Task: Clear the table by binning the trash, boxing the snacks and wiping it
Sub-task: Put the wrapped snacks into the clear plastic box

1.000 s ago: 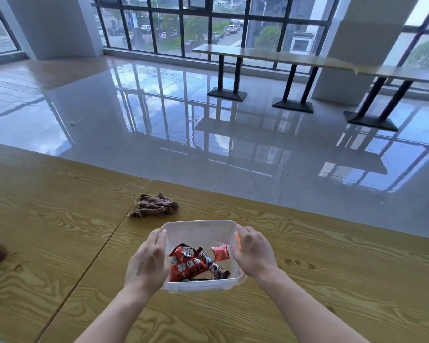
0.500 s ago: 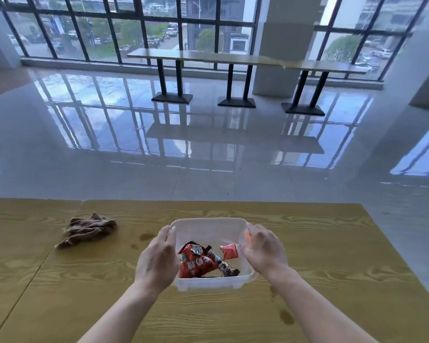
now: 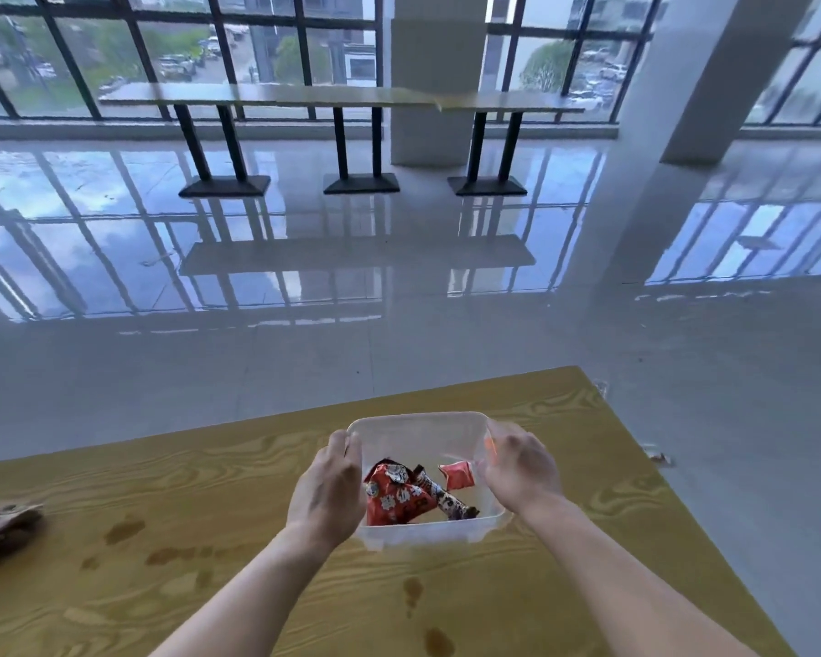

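Note:
A clear plastic box (image 3: 418, 431) is held over the wooden table (image 3: 209, 471). My left hand (image 3: 325, 490) grips its left wall and my right hand (image 3: 520, 467) grips its right wall. Inside lie a big red snack packet (image 3: 394, 495), a dark wrapped bar (image 3: 446, 497) and a small red packet (image 3: 458, 475). A crumpled brown cloth (image 3: 1, 528) lies on the table at the far left edge of the view. Brown liquid stains (image 3: 124, 531) mark the tabletop left of the box, with more stains (image 3: 413, 590) below it.
The table's right edge and far right corner (image 3: 584, 372) are close to the box. Two small scraps (image 3: 657, 455) lie on the glossy grey floor by that edge. Long tables (image 3: 342, 99) on black pedestals stand by the far windows, with a white pillar (image 3: 683, 87) at right.
Both hands have carried the box to the right along the table, towards its right end. The cloth has slid to the far left of the view and the table's right corner has appeared.

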`<act>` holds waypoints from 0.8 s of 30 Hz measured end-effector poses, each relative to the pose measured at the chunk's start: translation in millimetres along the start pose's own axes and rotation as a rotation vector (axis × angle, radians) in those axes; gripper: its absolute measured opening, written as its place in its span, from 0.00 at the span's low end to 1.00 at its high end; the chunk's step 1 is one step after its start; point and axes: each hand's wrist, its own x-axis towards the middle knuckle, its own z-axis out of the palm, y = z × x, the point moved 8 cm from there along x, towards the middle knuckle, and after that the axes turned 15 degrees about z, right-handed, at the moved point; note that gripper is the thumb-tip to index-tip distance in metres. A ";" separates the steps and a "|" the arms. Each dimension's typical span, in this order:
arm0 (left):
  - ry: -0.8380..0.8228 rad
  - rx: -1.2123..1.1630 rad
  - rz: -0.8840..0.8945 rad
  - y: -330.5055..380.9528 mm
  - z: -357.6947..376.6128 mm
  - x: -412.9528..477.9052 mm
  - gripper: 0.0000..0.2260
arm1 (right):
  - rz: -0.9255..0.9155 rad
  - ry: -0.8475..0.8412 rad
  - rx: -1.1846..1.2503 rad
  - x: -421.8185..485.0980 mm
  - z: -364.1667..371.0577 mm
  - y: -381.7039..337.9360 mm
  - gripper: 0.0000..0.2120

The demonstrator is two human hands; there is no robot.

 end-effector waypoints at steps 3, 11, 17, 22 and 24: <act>-0.032 0.012 0.019 14.0 14.6 31.4 0.22 | 0.017 -0.005 -0.032 26.3 -1.7 20.5 0.16; -0.068 0.039 0.060 37.0 38.9 112.7 0.23 | 0.021 -0.047 -0.041 100.0 -8.4 52.1 0.15; -0.071 0.021 0.044 39.1 48.5 152.5 0.19 | -0.005 -0.035 -0.044 143.3 -8.8 56.1 0.21; -0.048 0.012 0.039 39.6 52.8 172.3 0.20 | -0.011 -0.043 -0.046 162.4 -6.3 59.3 0.25; -0.038 0.008 0.036 40.8 54.3 177.5 0.23 | -0.009 -0.046 -0.049 168.1 -5.8 60.5 0.28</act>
